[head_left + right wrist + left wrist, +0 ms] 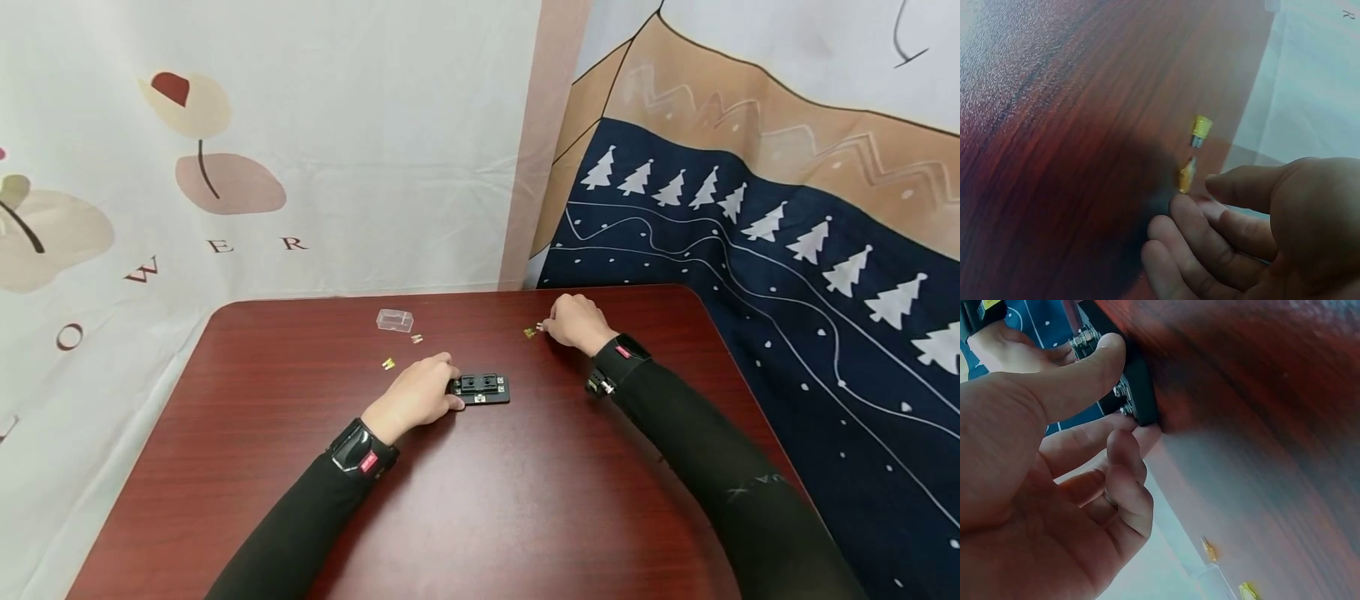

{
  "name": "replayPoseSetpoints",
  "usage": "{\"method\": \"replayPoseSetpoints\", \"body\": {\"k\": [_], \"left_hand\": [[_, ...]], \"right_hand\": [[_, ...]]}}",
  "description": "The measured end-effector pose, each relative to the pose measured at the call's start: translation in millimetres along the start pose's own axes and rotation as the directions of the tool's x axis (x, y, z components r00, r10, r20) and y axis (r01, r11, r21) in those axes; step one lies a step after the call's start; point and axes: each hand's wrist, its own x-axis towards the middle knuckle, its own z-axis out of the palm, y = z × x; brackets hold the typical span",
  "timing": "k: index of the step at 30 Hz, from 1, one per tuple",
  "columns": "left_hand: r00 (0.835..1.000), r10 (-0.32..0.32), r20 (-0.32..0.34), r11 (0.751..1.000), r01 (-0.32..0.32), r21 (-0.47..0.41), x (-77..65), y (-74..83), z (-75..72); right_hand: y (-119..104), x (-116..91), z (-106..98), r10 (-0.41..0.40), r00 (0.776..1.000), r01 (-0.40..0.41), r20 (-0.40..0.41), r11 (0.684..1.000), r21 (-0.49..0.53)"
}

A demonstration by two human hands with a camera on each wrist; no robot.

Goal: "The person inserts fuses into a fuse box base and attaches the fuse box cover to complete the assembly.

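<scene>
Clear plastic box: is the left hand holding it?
No, the left hand grips the black block, while the clear plastic box sits apart on the table.

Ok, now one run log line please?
left hand: grips black block | right hand: at orange piece | clear box: on table

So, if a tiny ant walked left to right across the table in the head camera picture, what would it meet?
Clear box → orange piece → black block → right yellow piece → right hand. I skipped the left hand and left yellow piece because their places overlap others.
</scene>
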Motion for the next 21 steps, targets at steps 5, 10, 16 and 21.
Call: {"method": "replayPoseSetpoints", "body": {"k": [5, 10, 16, 21], "left_hand": [[1.0, 0.01, 0.001, 1.0, -0.01, 0.003, -0.1, -0.9, -1.3], [1.0, 0.023, -0.005, 1.0, -0.023, 0.003, -1.0, 0.5, -1.5], [1.0, 0.012, -0.003, 1.0, -0.012, 0.005, -1.1, 1.2, -0.4], [1.0, -0.001, -0.002, 1.0, 0.001, 0.014, -0.1, 1.5, 0.5]], "right_hand": [[-1.0, 5.9, 5.1, 0.035, 0.999, -0.035, 0.006, 0.999, -0.01], [-0.8, 7.5, 6.3, 0.042, 0.999, -0.042, -0.013, 0.999, -0.017], [-2.5, 10.1, 7.1, 0.044, 0.999, -0.044, -0.008, 0.998, -0.045], [-4.6, 10.8, 7.7, 0.036, 0.999, -0.036, -0.014, 0.996, -0.077]]}}
